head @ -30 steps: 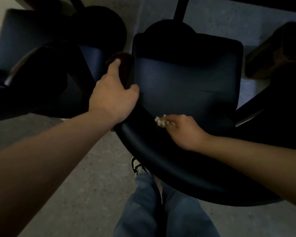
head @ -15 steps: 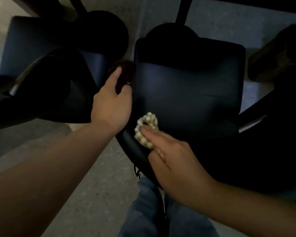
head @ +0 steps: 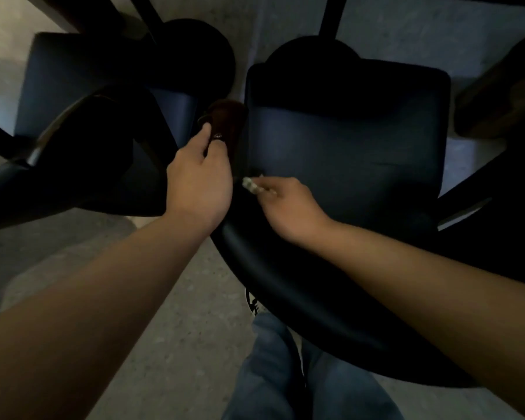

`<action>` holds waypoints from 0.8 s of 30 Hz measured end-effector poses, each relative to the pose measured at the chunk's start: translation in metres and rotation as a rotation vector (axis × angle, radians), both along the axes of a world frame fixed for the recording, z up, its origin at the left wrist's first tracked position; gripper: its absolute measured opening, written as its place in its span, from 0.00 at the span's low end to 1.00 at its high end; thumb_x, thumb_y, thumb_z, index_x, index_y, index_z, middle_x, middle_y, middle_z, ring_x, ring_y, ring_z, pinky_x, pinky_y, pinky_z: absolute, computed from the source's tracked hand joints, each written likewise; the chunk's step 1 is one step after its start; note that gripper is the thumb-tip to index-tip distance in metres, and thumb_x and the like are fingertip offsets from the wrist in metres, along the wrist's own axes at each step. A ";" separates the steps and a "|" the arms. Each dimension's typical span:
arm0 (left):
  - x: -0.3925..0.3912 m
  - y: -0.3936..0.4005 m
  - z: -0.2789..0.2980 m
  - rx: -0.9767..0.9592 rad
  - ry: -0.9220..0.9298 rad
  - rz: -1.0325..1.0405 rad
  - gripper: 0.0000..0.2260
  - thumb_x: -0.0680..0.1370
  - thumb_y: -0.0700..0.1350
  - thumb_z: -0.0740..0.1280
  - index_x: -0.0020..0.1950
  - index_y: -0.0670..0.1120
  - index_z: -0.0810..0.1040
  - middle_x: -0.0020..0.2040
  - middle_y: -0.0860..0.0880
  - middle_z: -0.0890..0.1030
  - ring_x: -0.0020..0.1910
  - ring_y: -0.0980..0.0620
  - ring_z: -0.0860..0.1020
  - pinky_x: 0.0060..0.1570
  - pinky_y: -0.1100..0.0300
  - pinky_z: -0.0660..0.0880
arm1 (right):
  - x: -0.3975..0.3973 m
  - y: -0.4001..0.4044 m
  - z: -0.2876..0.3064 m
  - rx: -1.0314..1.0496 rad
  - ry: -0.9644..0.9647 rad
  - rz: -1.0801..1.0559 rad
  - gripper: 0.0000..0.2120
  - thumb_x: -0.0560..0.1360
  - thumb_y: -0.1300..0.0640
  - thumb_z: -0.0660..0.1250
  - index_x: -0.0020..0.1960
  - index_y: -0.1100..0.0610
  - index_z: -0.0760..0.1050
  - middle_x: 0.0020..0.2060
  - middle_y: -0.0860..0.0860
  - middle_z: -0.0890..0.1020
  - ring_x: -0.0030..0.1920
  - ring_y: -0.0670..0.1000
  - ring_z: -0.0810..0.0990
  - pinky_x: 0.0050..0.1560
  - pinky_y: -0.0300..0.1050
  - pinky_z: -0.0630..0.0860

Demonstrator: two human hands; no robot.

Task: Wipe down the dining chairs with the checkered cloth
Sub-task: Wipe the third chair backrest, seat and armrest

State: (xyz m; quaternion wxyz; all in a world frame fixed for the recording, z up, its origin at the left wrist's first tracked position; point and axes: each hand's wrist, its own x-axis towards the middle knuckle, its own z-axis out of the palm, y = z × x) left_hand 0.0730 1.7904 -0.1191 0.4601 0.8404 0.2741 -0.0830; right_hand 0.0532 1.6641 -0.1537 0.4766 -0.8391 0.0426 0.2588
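Now my right hand (head: 288,204) has slid back up from the lower curve of the dark navy padded dining chair (head: 346,140), where it was half a second ago, and the small bunched checkered cloth (head: 250,184) sits at the left edge of the seat, right where the seat meets the backrest. I pinch the cloth between curled fingers, so only a pale wad pokes out past my knuckles; most of it is hidden in my grip. My left hand (head: 199,180) has crept forward too: its fingers now curl round the dark reddish-brown wooden armrest end (head: 225,116) just beside the seat, steadying the chair. A second ago the cloth was further right on the backrest rim, so I judge I am working back and forth along this left corner crease, where grime would collect. The broad seat surface looks not yet covered by these short strokes, and the second dark chair (head: 82,86) to my left waits. My blue jeans (head: 273,374) show below, above the speckled grey floor (head: 164,328).
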 end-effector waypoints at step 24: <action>-0.001 -0.003 0.007 0.071 0.036 -0.034 0.18 0.82 0.48 0.55 0.68 0.51 0.76 0.60 0.50 0.80 0.61 0.52 0.77 0.65 0.55 0.71 | 0.095 0.054 -0.037 0.421 0.419 -0.628 0.22 0.81 0.51 0.53 0.65 0.65 0.72 0.60 0.63 0.77 0.59 0.61 0.77 0.61 0.55 0.74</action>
